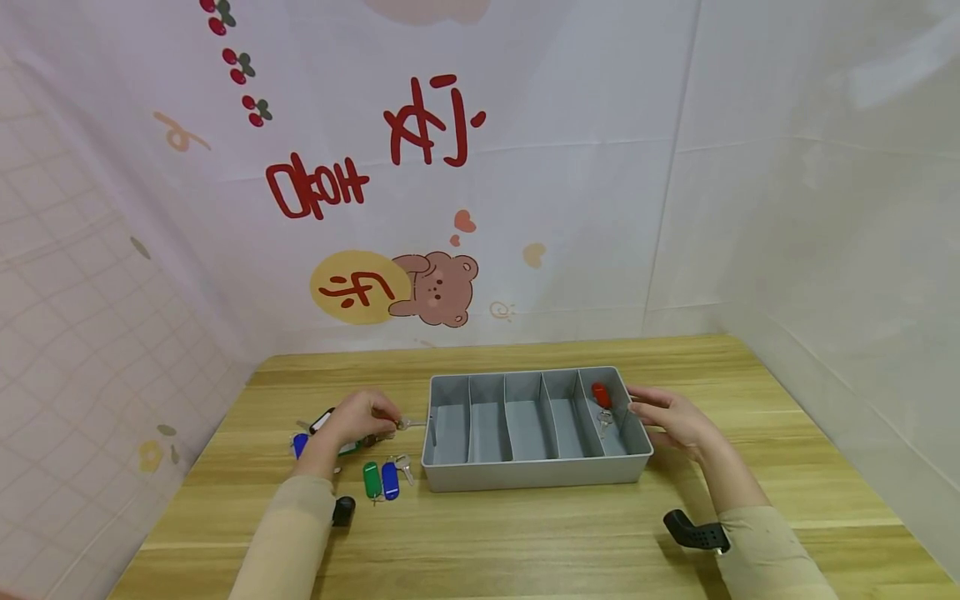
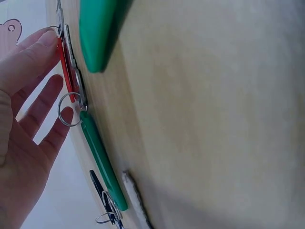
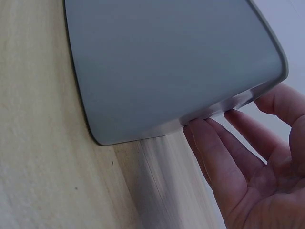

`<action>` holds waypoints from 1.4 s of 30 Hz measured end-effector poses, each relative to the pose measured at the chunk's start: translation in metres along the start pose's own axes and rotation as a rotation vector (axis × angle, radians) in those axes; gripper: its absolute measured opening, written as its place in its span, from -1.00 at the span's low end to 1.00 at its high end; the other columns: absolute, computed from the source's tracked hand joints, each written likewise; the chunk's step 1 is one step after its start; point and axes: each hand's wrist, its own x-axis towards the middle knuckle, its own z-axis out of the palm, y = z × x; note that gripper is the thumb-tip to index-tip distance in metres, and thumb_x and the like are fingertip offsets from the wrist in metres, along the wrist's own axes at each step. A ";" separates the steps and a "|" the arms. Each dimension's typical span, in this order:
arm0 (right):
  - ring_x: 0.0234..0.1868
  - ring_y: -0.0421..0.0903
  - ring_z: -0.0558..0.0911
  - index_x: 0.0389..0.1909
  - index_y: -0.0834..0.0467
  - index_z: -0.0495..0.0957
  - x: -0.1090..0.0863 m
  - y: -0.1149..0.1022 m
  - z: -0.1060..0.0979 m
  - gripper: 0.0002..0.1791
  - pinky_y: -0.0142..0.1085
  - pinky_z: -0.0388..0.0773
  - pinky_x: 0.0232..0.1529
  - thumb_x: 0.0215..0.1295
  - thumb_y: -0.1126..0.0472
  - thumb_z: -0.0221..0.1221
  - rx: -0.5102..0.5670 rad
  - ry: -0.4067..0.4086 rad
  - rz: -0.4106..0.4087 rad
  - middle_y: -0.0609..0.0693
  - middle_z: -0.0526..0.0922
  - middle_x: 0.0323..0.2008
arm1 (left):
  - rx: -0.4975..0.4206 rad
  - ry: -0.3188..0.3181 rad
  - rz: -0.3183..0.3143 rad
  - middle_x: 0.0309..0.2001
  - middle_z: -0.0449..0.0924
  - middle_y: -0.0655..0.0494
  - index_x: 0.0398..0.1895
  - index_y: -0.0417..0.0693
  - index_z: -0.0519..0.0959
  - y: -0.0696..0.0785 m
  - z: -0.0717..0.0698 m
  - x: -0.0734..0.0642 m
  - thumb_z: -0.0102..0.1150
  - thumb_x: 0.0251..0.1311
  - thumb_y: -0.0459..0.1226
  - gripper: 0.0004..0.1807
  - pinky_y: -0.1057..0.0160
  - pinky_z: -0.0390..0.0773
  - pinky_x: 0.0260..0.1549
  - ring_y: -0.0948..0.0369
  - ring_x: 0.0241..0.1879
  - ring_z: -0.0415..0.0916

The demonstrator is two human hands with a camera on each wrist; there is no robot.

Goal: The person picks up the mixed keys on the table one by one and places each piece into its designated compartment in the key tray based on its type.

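My left hand (image 1: 363, 418) is at the pile of tagged keys left of the grey divided box (image 1: 536, 476). In the left wrist view, its thumb and index finger pinch a red key tag (image 2: 66, 69) at its ring end, while the other fingers are spread. A green key tag (image 2: 102, 160) lies just beyond the red one. My right hand (image 1: 675, 421) is at the box's right end, its fingertips touching the outer wall (image 3: 167, 86). Inside the rightmost compartment lies another red key tag (image 1: 601, 395) with a key (image 1: 604, 422).
Nearer me, left of the box, lie a green tag (image 1: 372, 480), a blue tag (image 1: 390, 481) and a key (image 1: 404, 468). Another blue tag (image 1: 300, 444) is partly hidden behind the left hand. A printed cloth (image 1: 570, 167) stands behind the wooden table (image 1: 525, 542).
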 end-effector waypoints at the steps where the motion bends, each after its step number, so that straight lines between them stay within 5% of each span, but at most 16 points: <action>1: 0.04 -0.05 0.60 0.47 0.42 0.05 0.000 0.000 0.000 -0.27 -0.13 0.61 -0.03 0.46 0.21 0.13 0.000 0.000 0.002 0.30 0.44 0.25 | -0.001 0.001 0.002 -0.30 0.66 0.11 -0.34 -0.09 0.77 0.000 0.000 0.000 0.39 0.13 -0.42 -0.92 0.10 0.57 -0.26 0.19 -0.31 0.52; 16: -0.01 -0.10 0.61 0.48 0.39 0.06 -0.001 -0.002 0.001 -0.26 -0.18 0.62 -0.04 0.45 0.20 0.15 -0.010 0.022 0.021 0.16 0.51 0.17 | -0.008 0.016 -0.050 -0.29 0.68 0.16 -0.33 -0.06 0.77 0.003 -0.003 -0.001 0.33 0.20 -0.40 -0.92 0.09 0.61 -0.25 0.21 -0.31 0.57; 42: -0.01 -0.08 0.61 0.48 0.40 0.07 -0.002 -0.002 0.001 -0.26 -0.16 0.62 -0.05 0.44 0.20 0.15 -0.012 0.029 0.020 0.17 0.50 0.18 | -0.164 0.068 -0.108 -0.35 0.69 0.12 -0.24 -0.17 0.75 0.011 -0.002 -0.007 0.26 0.29 -0.37 -0.90 0.21 0.60 -0.41 0.11 -0.39 0.61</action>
